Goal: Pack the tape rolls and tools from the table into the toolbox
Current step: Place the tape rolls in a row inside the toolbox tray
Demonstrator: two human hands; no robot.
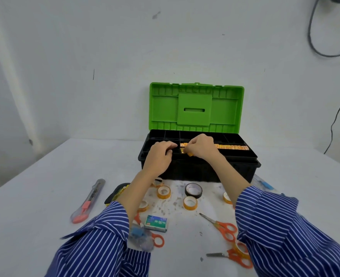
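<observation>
Orange scissors (pixel 222 226), black tape roll (pixel 193 190) near toolbox (pixel 197 168).

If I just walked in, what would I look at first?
Probably the bright green lid of the open toolbox at the table's far side. Both hands, left hand and right hand, work over its tray. Nearer, orange scissors and a black tape roll lie scattered.

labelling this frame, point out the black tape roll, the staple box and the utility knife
black tape roll (pixel 193 190), head view, on its near rim
staple box (pixel 156 223), head view, on its green top face
utility knife (pixel 89 200), head view, mid-body
</observation>
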